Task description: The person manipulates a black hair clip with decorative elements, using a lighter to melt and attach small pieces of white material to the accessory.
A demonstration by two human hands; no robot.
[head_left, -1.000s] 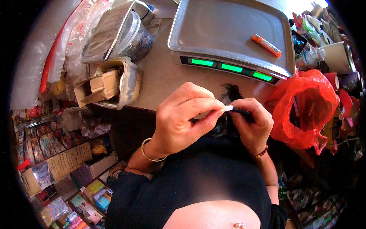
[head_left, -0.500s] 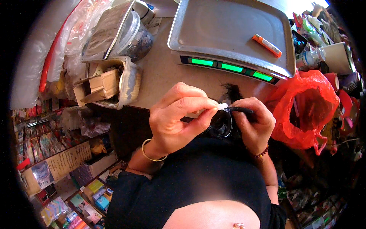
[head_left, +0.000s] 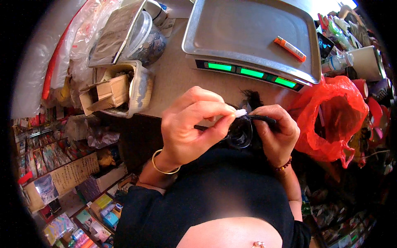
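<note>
Left hand (head_left: 191, 126) and right hand (head_left: 278, 134) were held close together, apparently for control: a small white wad (head_left: 240, 113) was pinched by the left, a slim black rod (head_left: 265, 119) by the right, near a silver metal scale (head_left: 244, 33).

Glare whitens the upper right; edges curve into black

Left hand (head_left: 188, 126) pinches a small white piece (head_left: 240, 113). Right hand (head_left: 279, 133) holds a slim black piece (head_left: 264, 118). Beyond them, the bench (head_left: 170, 84) carries a scale (head_left: 240, 31) bearing an orange stick (head_left: 290, 49).
</note>
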